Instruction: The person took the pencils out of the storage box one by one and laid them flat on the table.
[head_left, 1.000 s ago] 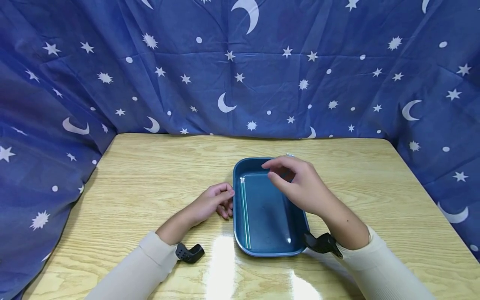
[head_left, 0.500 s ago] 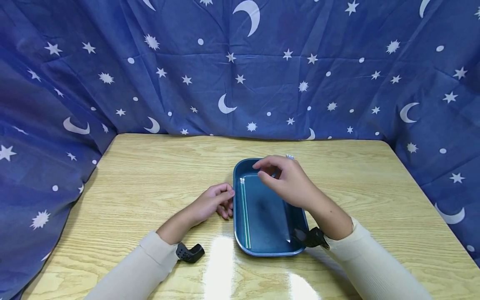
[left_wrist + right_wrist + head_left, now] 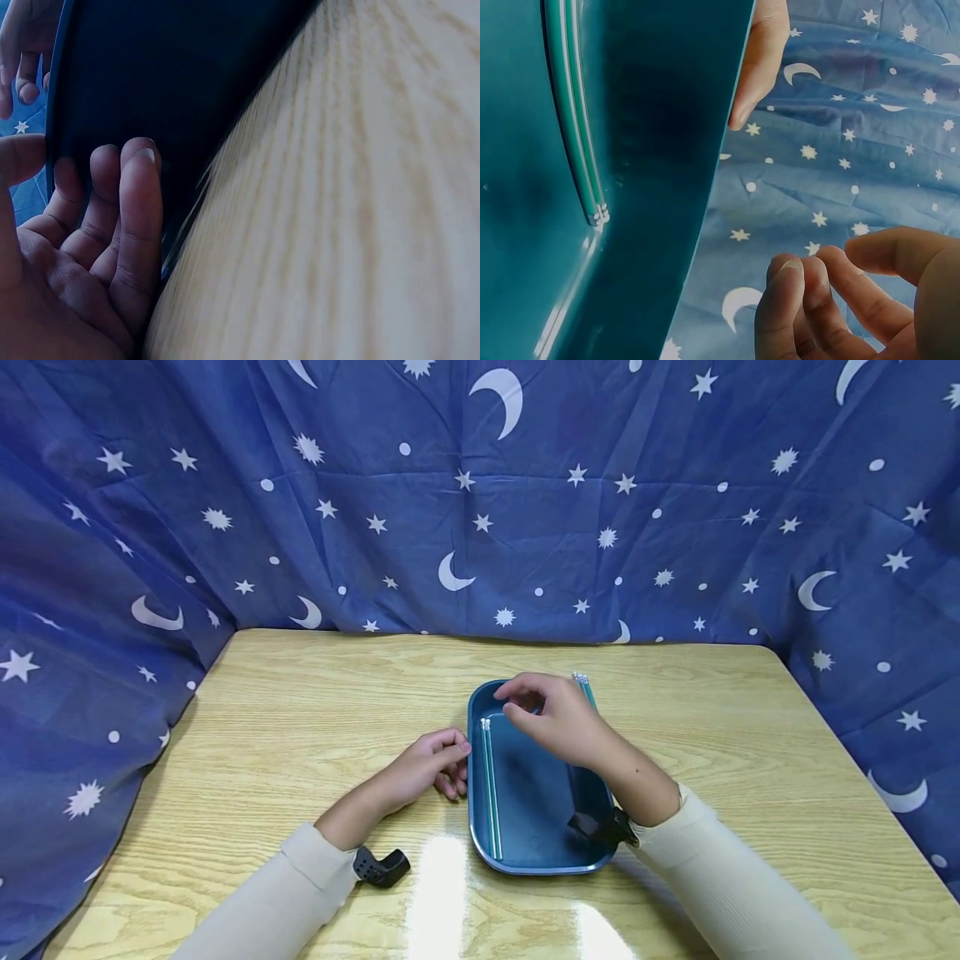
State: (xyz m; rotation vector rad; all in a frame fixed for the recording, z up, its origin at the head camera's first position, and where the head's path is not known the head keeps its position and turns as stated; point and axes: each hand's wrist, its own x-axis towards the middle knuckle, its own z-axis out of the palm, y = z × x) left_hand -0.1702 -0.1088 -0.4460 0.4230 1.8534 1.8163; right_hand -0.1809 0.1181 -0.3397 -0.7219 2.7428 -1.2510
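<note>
In the head view a teal tray (image 3: 536, 827) lies on the table. Along its left inner side rest two thin green-and-white sticks (image 3: 491, 789) with pale ends, which look like pencils. My left hand (image 3: 423, 768) lies beside the tray's left wall, its fingers (image 3: 140, 210) against the outside and the thumb at the rim. Over the far part of the tray hovers my right hand (image 3: 558, 718), loosely bent, with nothing between its fingers (image 3: 817, 300). Beyond the right hand several similar green pencils (image 3: 585, 687) show their pale ends at the tray's far right; the hand and arm hide the rest.
A wooden table (image 3: 337, 685) extends around the tray, with glare near its front. A blue curtain (image 3: 480, 502) with moons and stars hangs behind and at the sides. Black wrist devices (image 3: 381, 867) sit by both sleeves.
My right hand has moved left over the tray, so more of the green pencils at the far right shows. My left hand, the tray and the two pencils inside stay in place.
</note>
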